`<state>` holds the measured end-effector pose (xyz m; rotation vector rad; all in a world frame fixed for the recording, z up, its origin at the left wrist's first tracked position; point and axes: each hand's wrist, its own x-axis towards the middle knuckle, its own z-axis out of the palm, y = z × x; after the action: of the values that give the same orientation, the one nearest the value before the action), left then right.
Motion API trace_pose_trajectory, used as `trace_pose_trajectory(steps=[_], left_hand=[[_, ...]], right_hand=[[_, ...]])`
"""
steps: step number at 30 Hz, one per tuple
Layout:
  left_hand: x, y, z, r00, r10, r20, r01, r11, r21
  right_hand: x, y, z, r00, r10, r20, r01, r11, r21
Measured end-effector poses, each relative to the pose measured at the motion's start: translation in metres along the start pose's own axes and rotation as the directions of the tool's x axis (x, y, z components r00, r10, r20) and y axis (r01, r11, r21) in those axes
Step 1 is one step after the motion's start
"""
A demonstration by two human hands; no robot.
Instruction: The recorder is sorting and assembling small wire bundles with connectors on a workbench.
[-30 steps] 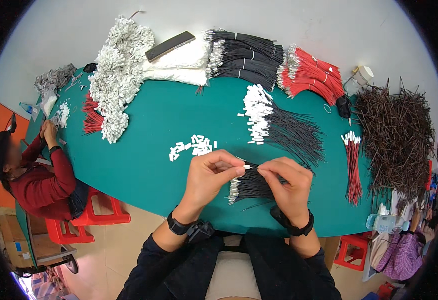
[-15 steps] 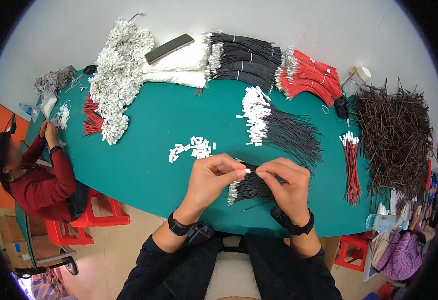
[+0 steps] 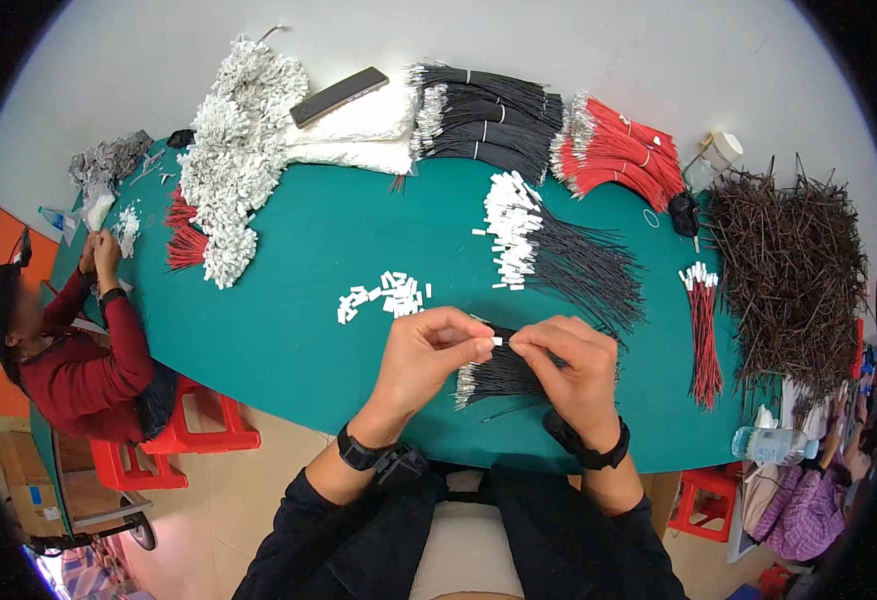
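On my feed, the left hand (image 3: 413, 365) pinches a small white connector housing (image 3: 497, 341) between thumb and forefinger, just beside the fingertips of the right hand (image 3: 578, 368). I see that hand's thumb and forefinger pressed together, but anything between them is too small to tell. A bundle of black wires (image 3: 508, 378) lies below on the green table (image 3: 358, 220), near loose white housings (image 3: 398, 297).

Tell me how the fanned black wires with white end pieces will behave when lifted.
The black wires would likely flex, being thin and gently curved. They would probably spread or shed strands, since they fan apart with no tie showing. The white end pieces may catch on each other, as they crowd and overlap.
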<state>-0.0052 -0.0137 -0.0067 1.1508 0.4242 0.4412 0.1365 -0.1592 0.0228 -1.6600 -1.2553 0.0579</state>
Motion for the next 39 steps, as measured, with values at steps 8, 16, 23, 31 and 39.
trace_pose_trajectory(steps=[8,16,23,31,39], left_hand=[[0.028,0.013,-0.062,0.918,0.397,0.018,-0.198,0.417,0.887],[0.026,-0.011,-0.069,0.944,0.299,0.143,-0.206,0.189,0.96],[0.034,-0.018,-0.062,0.941,0.291,0.173,-0.187,0.021,0.982],[0.037,-0.022,-0.064,0.931,0.305,0.2,-0.219,0.029,0.975],[0.029,0.007,-0.047,0.974,0.209,-0.087,-0.121,0.804,0.582]], right_hand=[[0.048,0.05,-0.026,0.976,-0.196,0.094,0.216,0.82,-0.53],[-0.015,0.01,-0.01,0.697,-0.064,0.714,0.182,0.979,-0.09],[-0.052,0.026,0.006,0.674,-0.068,0.736,0.372,0.892,-0.258],[-0.051,0.027,0.005,0.695,-0.113,0.71,0.368,0.904,-0.216],[-0.055,0.026,0.005,0.675,-0.088,0.733,0.385,0.889,-0.249]])
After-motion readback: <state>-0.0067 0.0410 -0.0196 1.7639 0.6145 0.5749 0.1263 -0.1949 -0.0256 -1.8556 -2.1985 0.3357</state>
